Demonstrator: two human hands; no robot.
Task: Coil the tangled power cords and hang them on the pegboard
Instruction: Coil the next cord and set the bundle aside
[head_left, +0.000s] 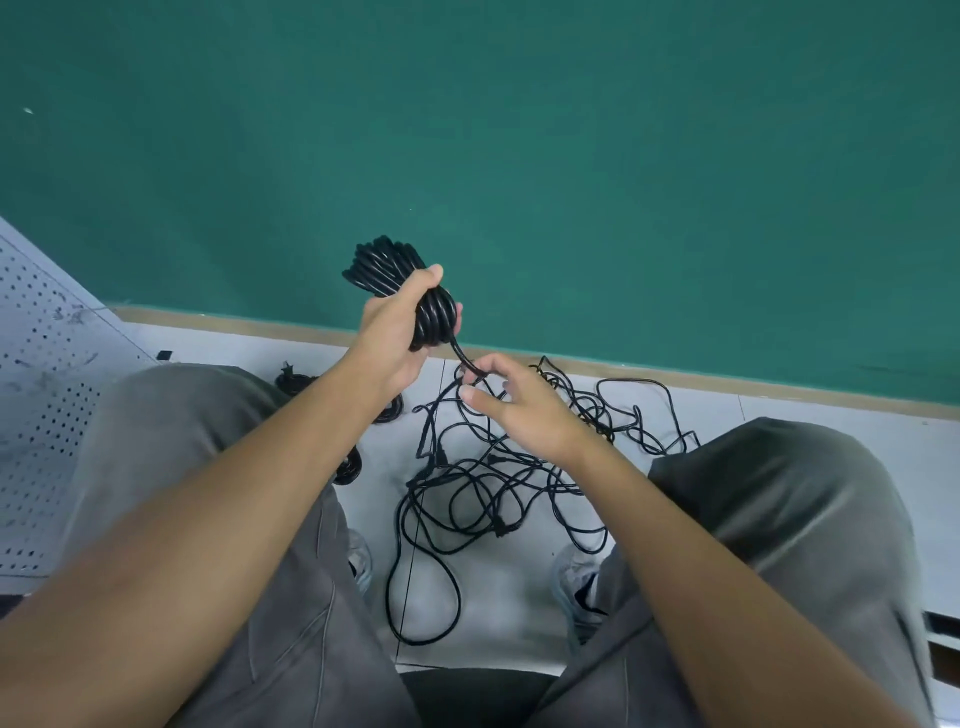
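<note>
Head view: left hand (397, 332) round coiled cord (400, 280), right hand (511, 400) pinching its tail.

We see the coiled cord (402, 288) at frame centre, the tangled cords (498, 483) on the floor (519, 597) below it between our knees, and the pegboard (36, 415) at the left edge.

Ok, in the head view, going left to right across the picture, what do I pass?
Pegboard → left knee → coiled cord bundle gripped by the left hand → right hand pinching the cord's loose strand → tangled cords on the floor → right knee.
</note>
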